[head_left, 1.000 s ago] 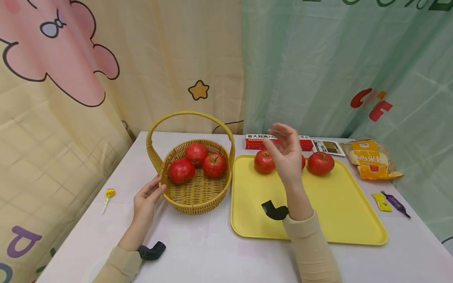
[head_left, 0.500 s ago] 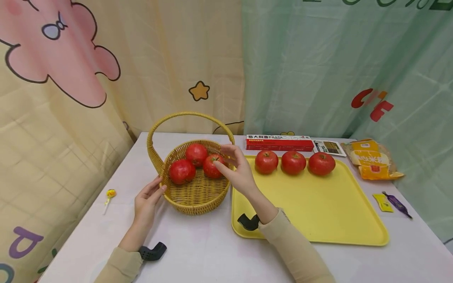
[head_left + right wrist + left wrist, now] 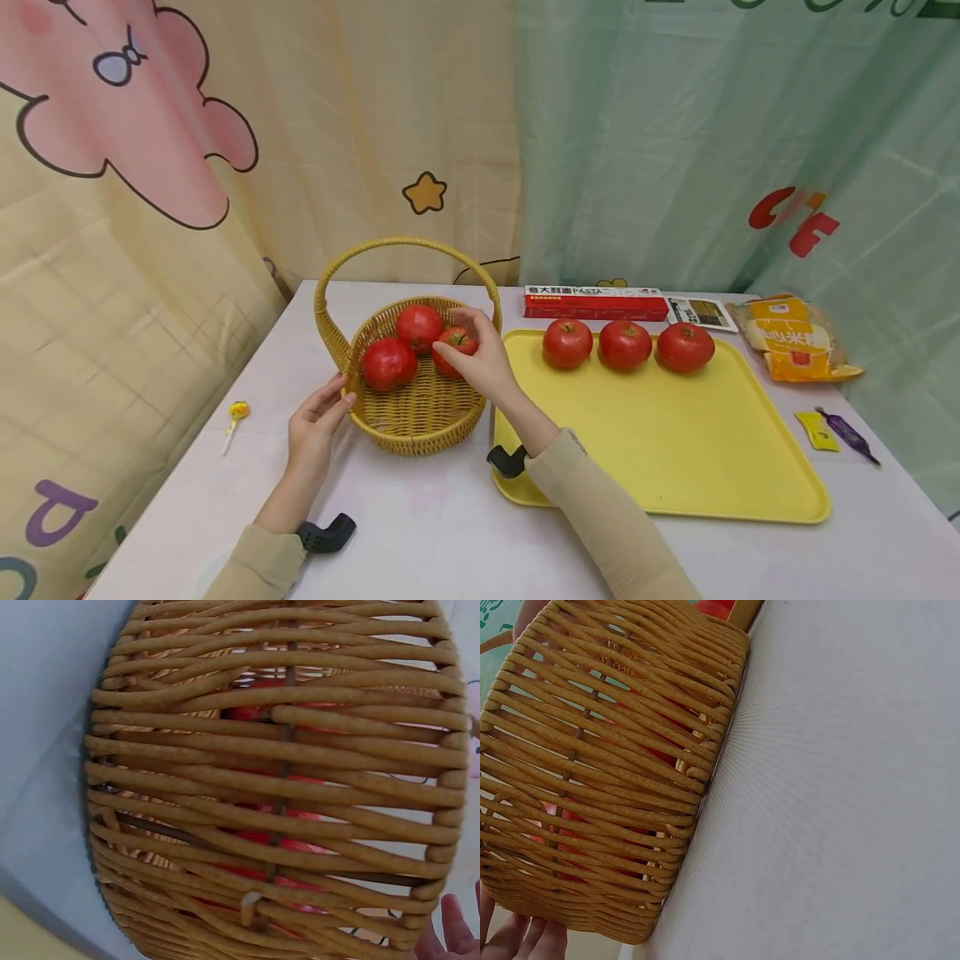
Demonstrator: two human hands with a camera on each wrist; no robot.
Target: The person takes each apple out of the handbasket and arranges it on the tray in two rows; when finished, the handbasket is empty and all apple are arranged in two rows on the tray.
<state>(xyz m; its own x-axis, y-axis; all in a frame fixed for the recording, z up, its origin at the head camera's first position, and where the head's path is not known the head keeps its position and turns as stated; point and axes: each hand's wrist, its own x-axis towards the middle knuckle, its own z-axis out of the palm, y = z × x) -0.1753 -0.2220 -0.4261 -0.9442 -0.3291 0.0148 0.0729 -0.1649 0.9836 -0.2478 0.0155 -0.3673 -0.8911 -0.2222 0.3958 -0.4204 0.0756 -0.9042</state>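
Observation:
In the head view a woven basket (image 3: 408, 446) with a tall arched handle stands left of centre. My left hand (image 3: 311, 429) holds it at the left rim, and the left wrist view shows fingertips against the weave. My right hand (image 3: 483, 358) reaches over the right rim and grips the right-hand red apple (image 3: 450, 367), thumb at its front left and fingers behind. Two more apples lie in the basket, a back one (image 3: 418, 327) and a left one (image 3: 388, 364). Through the weave of the basket (image 3: 277, 772), the right wrist view shows patches of red.
On the right lies a yellow tray (image 3: 660, 442) with three apples (image 3: 625, 345) along its back edge. Behind it is a red pasta box (image 3: 596, 304). Further right are an orange food bag (image 3: 795, 337) and two small wrapped sweets (image 3: 817, 431). A lollipop (image 3: 238, 410) lies at left.
My right hand has swung left from above the tray to the basket, closing round the right-hand apple. The left hand has stayed at the basket's rim.

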